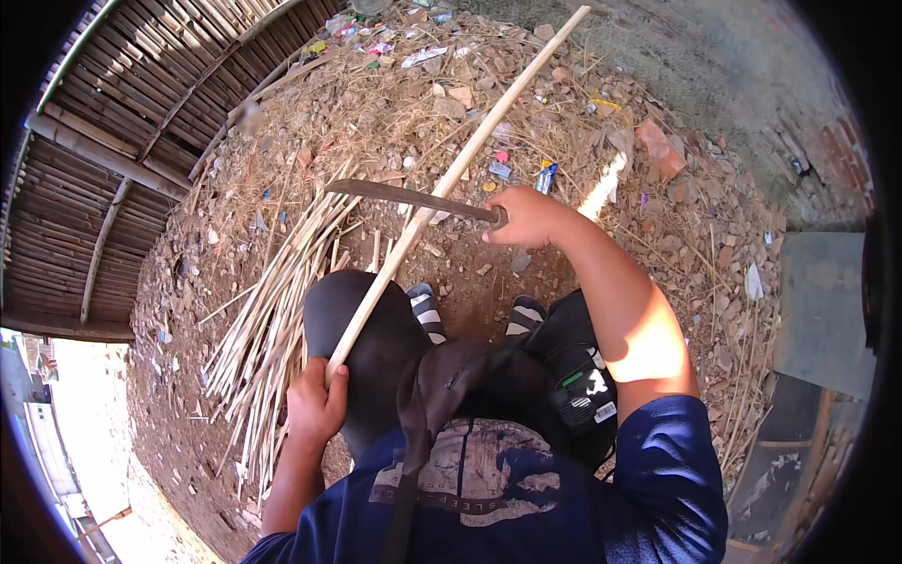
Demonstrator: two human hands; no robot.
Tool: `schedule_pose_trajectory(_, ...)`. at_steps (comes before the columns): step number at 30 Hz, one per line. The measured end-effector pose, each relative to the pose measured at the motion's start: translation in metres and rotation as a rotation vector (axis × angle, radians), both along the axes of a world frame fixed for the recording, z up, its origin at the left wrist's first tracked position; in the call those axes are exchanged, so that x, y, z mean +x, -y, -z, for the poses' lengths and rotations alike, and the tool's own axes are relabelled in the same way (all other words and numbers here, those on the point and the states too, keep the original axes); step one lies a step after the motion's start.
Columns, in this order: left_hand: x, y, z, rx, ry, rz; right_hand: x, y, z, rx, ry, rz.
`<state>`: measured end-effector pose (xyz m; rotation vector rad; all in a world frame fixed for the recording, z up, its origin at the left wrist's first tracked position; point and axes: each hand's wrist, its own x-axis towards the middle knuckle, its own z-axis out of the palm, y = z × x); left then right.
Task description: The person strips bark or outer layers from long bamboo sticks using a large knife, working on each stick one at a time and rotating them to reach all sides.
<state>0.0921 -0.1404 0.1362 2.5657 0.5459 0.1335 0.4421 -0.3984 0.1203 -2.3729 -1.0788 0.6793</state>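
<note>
A long pale bamboo strip (479,141) slants from my left knee up to the far middle of the view. My left hand (318,399) is closed round its near end, beside the knee. In my right hand (526,221) is the handle of a machete (404,195), its dark blade pointing left. The blade crosses the strip at about its middle; whether the edge bites into it I cannot tell. A heap of thin split bamboo sticks (272,320) lies on the ground to the left of my knee.
Rubble, dry straw and scraps of litter cover the ground (376,122). A bamboo slat wall (103,179) stands at the left, a grey wall (733,66) at the far right. A broken brick (660,148) lies near that wall. A grey-green panel (822,310) is on the right.
</note>
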Motion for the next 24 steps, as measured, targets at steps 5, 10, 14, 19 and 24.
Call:
schedule_pose_trajectory(5, -0.004, -0.002, 0.001, 0.008, 0.02, 0.024, -0.022, -0.013, -0.016, -0.069, 0.113, -0.047)
schedule_pose_trajectory(10, 0.001, -0.006, -0.004, -0.094, -0.05, 0.012, -0.005, -0.003, 0.0, 0.024, -0.054, 0.006)
schedule_pose_trajectory(14, -0.002, -0.008, -0.003, -0.026, -0.034, 0.021, 0.014, 0.011, 0.002, 0.085, -0.046, 0.2)
schedule_pose_trajectory(19, -0.001, -0.006, -0.004, -0.03, -0.059, 0.026, -0.006, 0.005, -0.003, 0.006, 0.064, -0.061)
schedule_pose_trajectory(24, 0.0, -0.003, -0.006, -0.03, -0.052, 0.003, 0.025, 0.019, 0.019, 0.09, -0.127, 0.173)
